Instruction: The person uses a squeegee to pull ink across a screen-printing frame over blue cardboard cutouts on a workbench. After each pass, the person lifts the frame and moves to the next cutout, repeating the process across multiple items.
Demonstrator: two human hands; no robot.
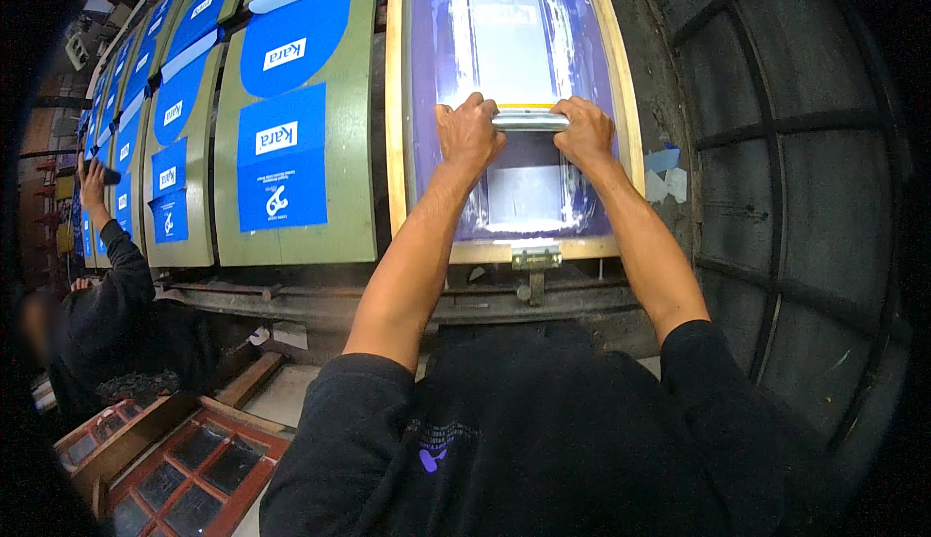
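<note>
Both my hands grip a squeegee point(530, 122) with a metallic bar, held crosswise on a screen-printing frame. My left hand point(469, 135) is wrapped round its left end and my right hand point(586, 133) round its right end. Under it stretches the purple mesh point(423, 76), set in a pale wooden frame point(627, 110). Streaks of white ink point(469, 52) border a lighter rectangle in the middle of the mesh. At the frame's near edge sits a metal clamp point(536, 259). The squeegee's blade edge is hidden from me.
Left of the frame lie green boards point(349, 168) bearing blue printed pieces point(305, 120). A co-worker's hand point(94, 188) reaches over the far-left boards. Paper scraps point(663, 161) lie right of the frame, beside a dark barred surface point(732, 178). Red-brown paned frames point(242, 440) stand at lower left.
</note>
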